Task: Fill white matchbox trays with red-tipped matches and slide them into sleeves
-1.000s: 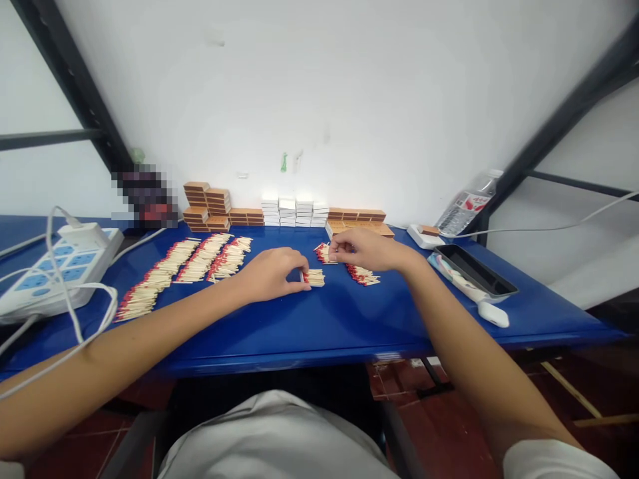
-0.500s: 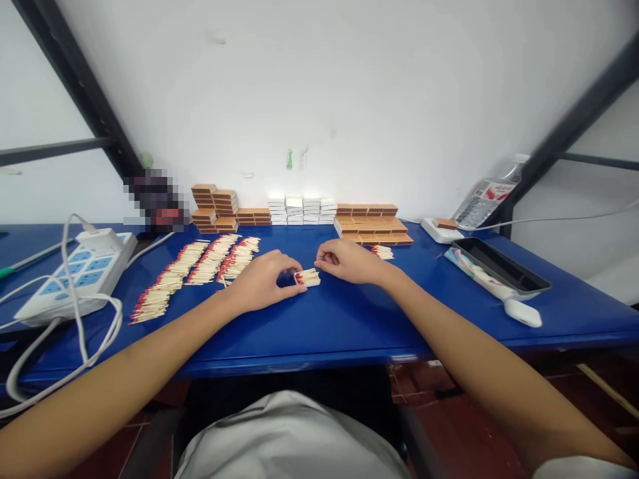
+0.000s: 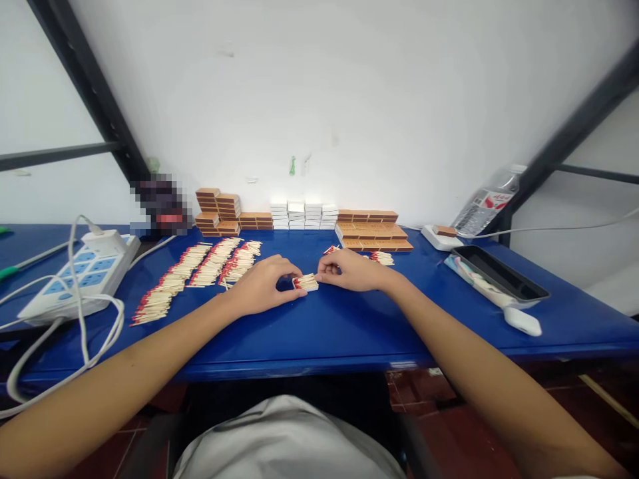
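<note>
A small white matchbox tray [image 3: 305, 283] filled with red-tipped matches lies on the blue table [image 3: 339, 326]. My left hand [image 3: 262, 286] pinches its left end with thumb and fingers. My right hand [image 3: 349, 269] is closed at its right end, fingertips touching the matches. A small heap of loose matches [image 3: 382, 258] lies just behind my right hand. Long rows of matches [image 3: 200, 269] stretch out to the left of my left hand.
Brown matchbox sleeves [image 3: 372, 229] and white trays [image 3: 302, 214] are stacked along the wall. A power strip with cables [image 3: 80, 266] sits at the left. At the right lie a black tray [image 3: 499, 273], a white mouse [image 3: 522, 321] and a plastic bottle [image 3: 482, 203].
My right hand came from the loose matches behind to the tray's right end. My left hand has stayed on the tray throughout.
</note>
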Available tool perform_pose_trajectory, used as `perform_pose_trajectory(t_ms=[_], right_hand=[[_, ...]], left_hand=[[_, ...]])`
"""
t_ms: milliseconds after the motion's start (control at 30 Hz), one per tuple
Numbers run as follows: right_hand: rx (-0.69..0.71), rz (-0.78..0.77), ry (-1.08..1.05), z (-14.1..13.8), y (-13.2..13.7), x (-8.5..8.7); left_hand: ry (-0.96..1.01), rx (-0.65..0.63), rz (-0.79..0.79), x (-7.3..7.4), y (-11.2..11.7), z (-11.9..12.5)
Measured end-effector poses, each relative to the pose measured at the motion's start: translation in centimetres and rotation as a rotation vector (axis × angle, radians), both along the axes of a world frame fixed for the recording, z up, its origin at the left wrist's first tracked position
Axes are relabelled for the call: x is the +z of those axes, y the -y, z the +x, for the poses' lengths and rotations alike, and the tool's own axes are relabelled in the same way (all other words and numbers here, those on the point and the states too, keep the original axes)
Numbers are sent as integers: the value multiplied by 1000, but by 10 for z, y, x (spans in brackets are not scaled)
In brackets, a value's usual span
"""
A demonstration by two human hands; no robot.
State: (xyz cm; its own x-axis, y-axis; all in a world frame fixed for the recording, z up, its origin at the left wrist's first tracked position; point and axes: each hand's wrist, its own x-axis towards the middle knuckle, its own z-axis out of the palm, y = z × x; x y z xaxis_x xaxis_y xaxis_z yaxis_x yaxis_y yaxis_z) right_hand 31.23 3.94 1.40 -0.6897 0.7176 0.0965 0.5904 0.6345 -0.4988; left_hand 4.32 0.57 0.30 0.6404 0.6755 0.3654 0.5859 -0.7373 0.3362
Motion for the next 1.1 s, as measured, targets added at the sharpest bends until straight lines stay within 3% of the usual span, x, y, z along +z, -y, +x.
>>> perform_pose_trajectory(t_ms=[200,467,1100], right_hand=[[-71,32,-60,-1,0,0],[-18,18,-36,-2,0,-2],[-62,20,-146,-14,-1,-8]], left_hand=[[30,-28,-1,-1,-1,1],[30,-36,0,-2,-1,1],[80,-78,0,-5,-3,1]])
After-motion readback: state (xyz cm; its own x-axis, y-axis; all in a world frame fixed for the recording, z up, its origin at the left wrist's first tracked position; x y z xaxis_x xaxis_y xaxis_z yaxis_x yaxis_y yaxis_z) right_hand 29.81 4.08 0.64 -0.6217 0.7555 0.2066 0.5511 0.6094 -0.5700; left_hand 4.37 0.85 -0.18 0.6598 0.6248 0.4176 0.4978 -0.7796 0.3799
